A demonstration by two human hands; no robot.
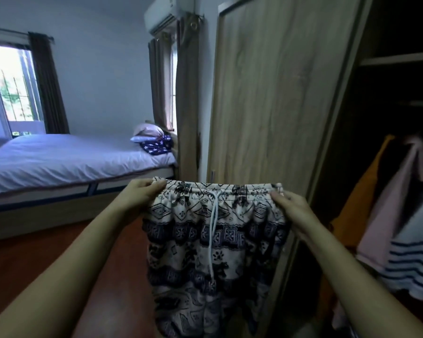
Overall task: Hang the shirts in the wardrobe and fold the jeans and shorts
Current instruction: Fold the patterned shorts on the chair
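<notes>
Holding patterned shorts (215, 240) up by the waistband, in mid-air at centre frame, just in front of the wardrobe door (274, 93). Gripping the waistband's left end with the left hand (142, 193), fingers curled tight over the top edge. Pinching the right end with the right hand (291, 206), fingers bent round the gathered elastic. Both arms stretched forward, waistband pulled fairly flat between the hands, legs of the shorts hanging straight down out of view at the bottom edge. White drawstring (214, 215) dangling down the front, cream cloth printed with dark blue bands.

Noted to the right: wardrobe (340, 142) open, interior dark.
- Up top, one pale shelf (398, 58); contents above and below too dim to tell.
- Lower down, hanging side by side: orange garment (359, 203) nearest the door frame, pink garment (388, 215) next to it, white garment with navy stripes (410, 259) furthest right and lowest.
- Rail and hangers lost in shadow; cannot tell what the garments hang from.

Noted to the left, well apart from the shorts: bed (59, 162) with a pale sheet; at its far corner a pillow (148, 130), and touching it a folded dark blue cloth with white stars (158, 146). Brown curtain (187, 93) between bed and wardrobe door, air conditioner (161, 18) above it. Reddish floor (34, 259) underneath.
</notes>
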